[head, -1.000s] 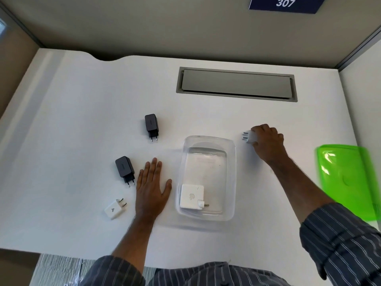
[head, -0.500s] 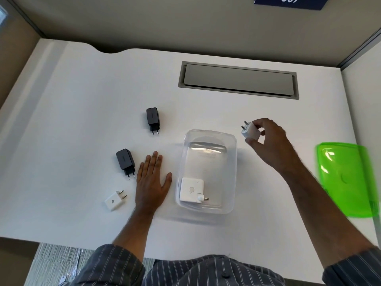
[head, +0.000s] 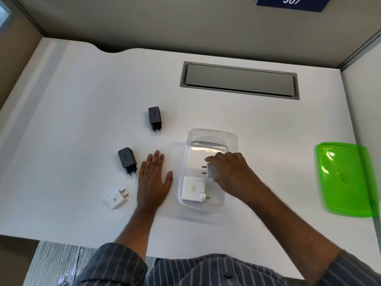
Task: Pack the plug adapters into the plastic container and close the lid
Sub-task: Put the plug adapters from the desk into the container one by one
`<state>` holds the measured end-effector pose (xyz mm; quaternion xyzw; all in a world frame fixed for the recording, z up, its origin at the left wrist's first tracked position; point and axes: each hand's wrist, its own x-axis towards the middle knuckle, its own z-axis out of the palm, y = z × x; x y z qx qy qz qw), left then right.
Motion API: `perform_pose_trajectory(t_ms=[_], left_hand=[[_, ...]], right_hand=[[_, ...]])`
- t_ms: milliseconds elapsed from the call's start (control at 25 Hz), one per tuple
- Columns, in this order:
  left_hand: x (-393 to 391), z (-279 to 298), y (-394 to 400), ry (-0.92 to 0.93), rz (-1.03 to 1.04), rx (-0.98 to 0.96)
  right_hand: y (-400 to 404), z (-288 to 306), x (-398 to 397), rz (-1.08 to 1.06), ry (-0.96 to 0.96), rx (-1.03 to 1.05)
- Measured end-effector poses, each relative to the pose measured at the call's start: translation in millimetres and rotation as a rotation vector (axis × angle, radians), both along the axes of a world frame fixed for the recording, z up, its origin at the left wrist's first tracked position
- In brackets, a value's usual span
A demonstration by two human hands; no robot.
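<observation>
Over the clear plastic container (head: 212, 137), right hand (head: 231, 172) pinches small white plug adapter (head: 211, 169) for placement; left hand (head: 153, 178) lies spread flat on the desk (head: 82, 100).

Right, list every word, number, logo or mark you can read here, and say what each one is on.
"307": white digits on the dark blue sign on the back wall.
Apple logo, no words: on the large white adapter in the clear container.
Grey triangle mark, no words: on the small white adapter.
The black adapters' faces: nothing readable.
</observation>
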<state>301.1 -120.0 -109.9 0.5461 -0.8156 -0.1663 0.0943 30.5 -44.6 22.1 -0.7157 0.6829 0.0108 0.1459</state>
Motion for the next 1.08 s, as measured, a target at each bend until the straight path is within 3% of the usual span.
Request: perform_pose_trajectory(t_ms=[200, 840, 1080], left_hand=[[-0.2, 0.0, 0.1, 0.004, 0.004, 0.003], [-0.7, 1.6, 0.5, 0.011, 0.008, -0.008], [-1.0, 0.9, 0.1, 0.018, 0.013, -0.007]], right_hand=[[3.6, -6.7, 11.9, 0.078, 0.197, 0.091], [9.2, -10.9, 33.1, 0.155, 0.271, 0.301], [-1.2, -5.3, 16.4, 0.147, 0.264, 0.125]])
